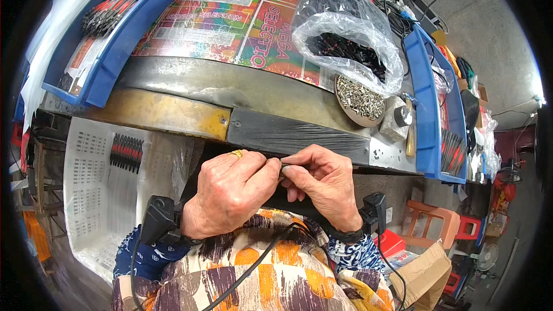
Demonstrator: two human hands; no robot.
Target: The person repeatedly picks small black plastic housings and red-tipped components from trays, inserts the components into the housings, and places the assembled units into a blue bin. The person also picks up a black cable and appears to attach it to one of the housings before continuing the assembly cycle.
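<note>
1. Left hand (236, 181): fingers bent inward, tips against the right hand's fingertips; gold ring (237, 153) on one finger. Thumb hidden, so cannot tell if it is clamped on anything.
2. Right hand (325, 181): thumb and forefinger pinched together on a small dark piece (284, 167); other fingers curled beneath.
3. Small dark piece: between the two hands' fingertips, in front of the workbench (259, 89), near its dark front edge. Mostly covered; exact shape cannot be told.
4. Bench, middle: colourful printed sheet (216, 17) over the far part of the top.
5. Bench, right of middle: clear plastic bag (345, 23), mouth open, black parts (345, 49) inside. Just in front, a round bowl (364, 121) of small shiny metal bits (360, 98). Beside that, a grey block (393, 128) with a dark round piece on top, then a wooden handle (411, 141).
6. Bench ends: left blue bin (138, 29) and right blue bin (426, 109), both with black-and-red pieces.
7. Below, left of the person: white basket (86, 196), a neat row of black-and-red pieces (125, 152) inside.
8. Lower right: open cardboard box (426, 270).
</note>
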